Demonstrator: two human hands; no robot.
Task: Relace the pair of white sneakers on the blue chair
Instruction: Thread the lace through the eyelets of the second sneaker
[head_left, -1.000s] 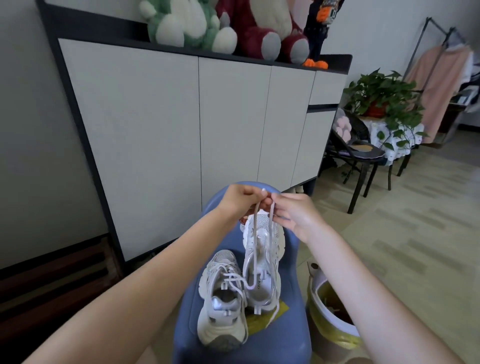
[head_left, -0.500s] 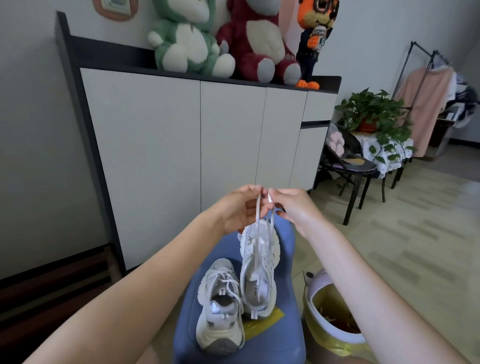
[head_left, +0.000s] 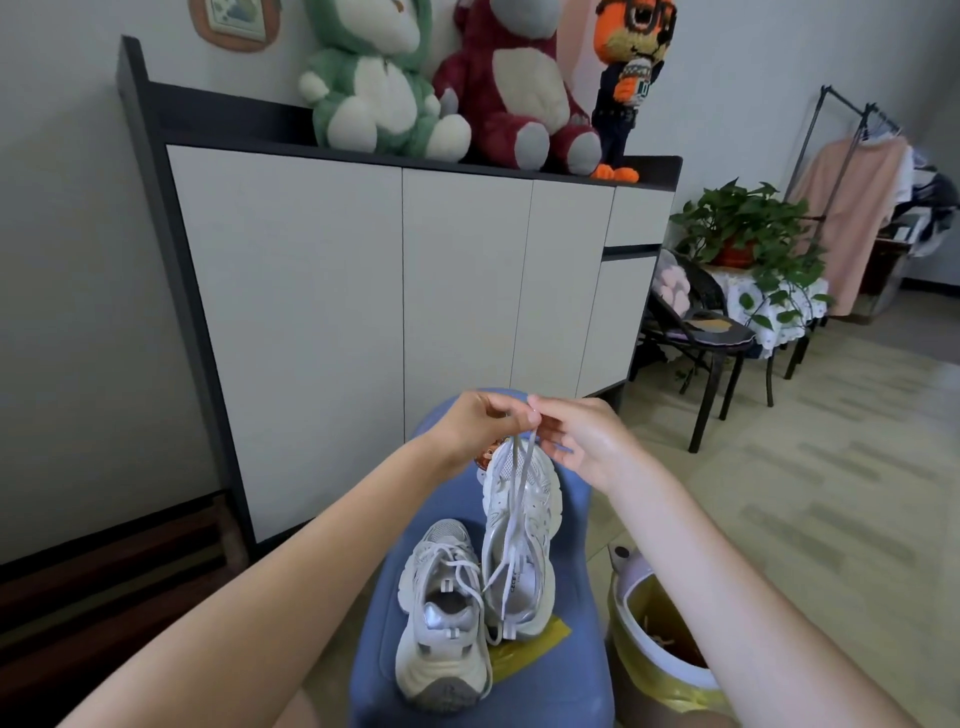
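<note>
Two white sneakers sit on the blue chair (head_left: 576, 670) in front of me. The left sneaker (head_left: 441, 618) is laced, its lace ends loose. The right sneaker (head_left: 522, 540) stands further back with a single white lace (head_left: 514, 514) drawn upward from it in two strands. My left hand (head_left: 478, 423) and my right hand (head_left: 576, 436) meet above the toe of this shoe, and each pinches the top of the lace between thumb and fingers. The lace ends are hidden inside the fingers.
A yellow paper (head_left: 530, 647) lies under the shoes on the seat. A bin with a yellow liner (head_left: 660, 644) stands right of the chair. Behind is a white cabinet (head_left: 395, 322) with plush toys (head_left: 441, 78) on top. A black chair (head_left: 696, 322), plant (head_left: 748, 228) and clothes rack (head_left: 852, 208) stand right.
Both hands stay pinched on the lace above the right sneaker. The view has tilted upward, showing more of the cabinet top.
</note>
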